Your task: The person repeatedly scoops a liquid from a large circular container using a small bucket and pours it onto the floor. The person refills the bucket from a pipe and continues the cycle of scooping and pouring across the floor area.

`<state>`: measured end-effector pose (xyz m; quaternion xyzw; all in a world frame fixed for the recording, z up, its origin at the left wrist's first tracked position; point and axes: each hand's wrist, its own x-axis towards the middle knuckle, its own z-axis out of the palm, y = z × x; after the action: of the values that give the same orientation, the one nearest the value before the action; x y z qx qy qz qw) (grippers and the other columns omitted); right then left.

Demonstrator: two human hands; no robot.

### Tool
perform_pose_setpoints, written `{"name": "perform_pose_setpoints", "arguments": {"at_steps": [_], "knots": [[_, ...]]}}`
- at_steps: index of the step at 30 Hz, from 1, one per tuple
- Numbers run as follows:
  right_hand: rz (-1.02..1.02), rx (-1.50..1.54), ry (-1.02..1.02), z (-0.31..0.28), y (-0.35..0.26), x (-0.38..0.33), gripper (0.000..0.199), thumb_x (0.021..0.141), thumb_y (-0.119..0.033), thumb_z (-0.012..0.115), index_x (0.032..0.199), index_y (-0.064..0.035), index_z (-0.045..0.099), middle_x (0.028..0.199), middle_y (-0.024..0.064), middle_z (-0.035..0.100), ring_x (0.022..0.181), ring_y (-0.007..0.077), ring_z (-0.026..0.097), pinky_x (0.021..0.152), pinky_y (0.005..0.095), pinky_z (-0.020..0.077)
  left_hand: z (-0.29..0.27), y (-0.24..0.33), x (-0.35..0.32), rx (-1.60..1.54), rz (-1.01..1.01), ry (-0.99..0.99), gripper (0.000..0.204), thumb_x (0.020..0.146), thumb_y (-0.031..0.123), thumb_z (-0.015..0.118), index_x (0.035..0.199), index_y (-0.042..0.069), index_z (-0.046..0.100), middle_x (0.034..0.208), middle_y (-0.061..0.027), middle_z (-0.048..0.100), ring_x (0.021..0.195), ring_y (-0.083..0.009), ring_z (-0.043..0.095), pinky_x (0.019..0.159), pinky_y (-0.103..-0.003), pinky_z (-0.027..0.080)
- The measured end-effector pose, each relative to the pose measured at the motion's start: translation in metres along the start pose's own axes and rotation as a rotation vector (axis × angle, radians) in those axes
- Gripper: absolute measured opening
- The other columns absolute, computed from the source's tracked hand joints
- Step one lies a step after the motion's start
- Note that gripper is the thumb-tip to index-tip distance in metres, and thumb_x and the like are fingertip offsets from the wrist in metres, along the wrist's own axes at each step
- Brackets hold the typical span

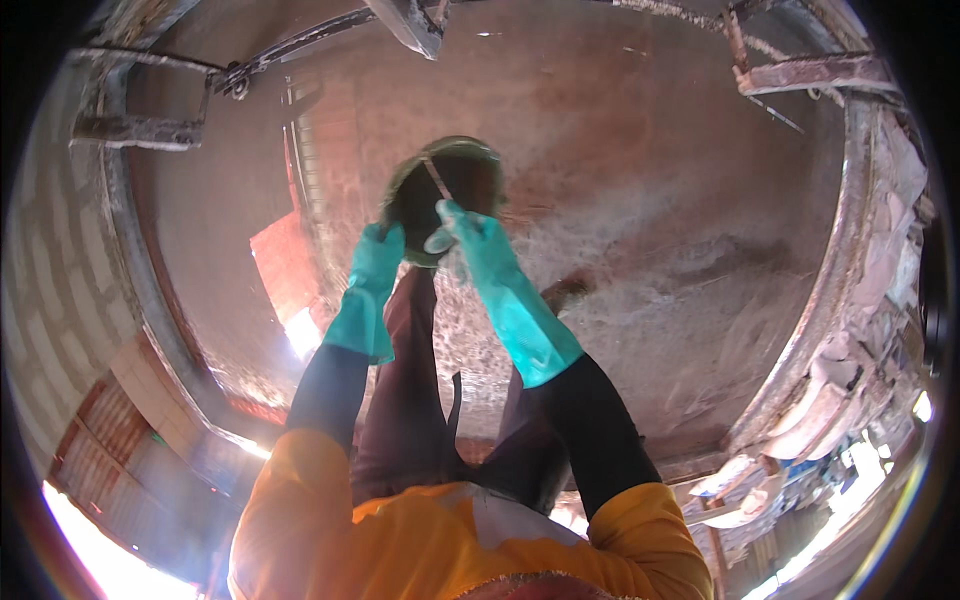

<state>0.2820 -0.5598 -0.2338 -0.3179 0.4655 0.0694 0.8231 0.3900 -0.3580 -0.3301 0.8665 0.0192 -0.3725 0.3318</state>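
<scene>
From my feed: bucket (465,144) sits ahead of the wearer, above or on the wet brown floor (630,180); can't tell if it touches. Left hand (381,250), teal glove, looks closed on the bucket's near-left rim. Right hand (468,228), same glove, over the bucket's near side, fingers around a thin stick (436,178); I can't tell if that's the bucket's handle. Reddish sheet (283,258) left of the bucket, brick wall (65,290) well left of it.
</scene>
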Motion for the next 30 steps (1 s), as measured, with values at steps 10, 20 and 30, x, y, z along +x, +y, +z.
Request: {"name": "perform_pose_setpoints", "arguments": {"at_steps": [10, 20, 30], "knots": [[-0.012, 0.057, -0.356, 0.042, 0.109, 0.254, 0.052, 0.096, -0.049, 0.061, 0.073, -0.0029, 0.064, 0.066, 0.008, 0.067, 0.042, 0.0151, 0.052, 0.043, 0.0328, 0.045, 0.012, -0.045, 0.134, 0.306, -0.115, 0.403, 0.042, 0.095, 0.037, 0.057, 0.104, -0.004, 0.063, 0.086, -0.0147, 0.068, 0.075, -0.0238, 0.065, 0.066, -0.038, 0.051], [-0.244, 0.307, 0.019, -0.146, 0.097, 0.348, 0.033, 0.091, -0.038, 0.072, 0.096, -0.0052, 0.071, 0.066, 0.0098, 0.066, 0.039, 0.0149, 0.048, 0.037, 0.0311, 0.0383, 0.145, -0.02, 0.211, 0.314, 0.16, 0.137, 0.037, 0.095, 0.036, 0.06, 0.104, 0.0, 0.065, 0.092, -0.0158, 0.069, 0.085, -0.028, 0.064, 0.078, -0.039, 0.049], [-0.522, 0.102, 0.446, -0.364, -0.026, 0.207, 0.027, 0.097, -0.023, 0.061, 0.114, -0.0041, 0.07, 0.071, 0.0096, 0.067, 0.045, 0.0137, 0.051, 0.038, 0.0307, 0.0397, 0.263, 0.133, 0.123, 0.509, 0.386, -0.158, 0.059, 0.085, 0.058, 0.068, 0.103, 0.002, 0.07, 0.094, -0.0206, 0.071, 0.091, -0.0383, 0.067, 0.081, -0.045, 0.052]]}}
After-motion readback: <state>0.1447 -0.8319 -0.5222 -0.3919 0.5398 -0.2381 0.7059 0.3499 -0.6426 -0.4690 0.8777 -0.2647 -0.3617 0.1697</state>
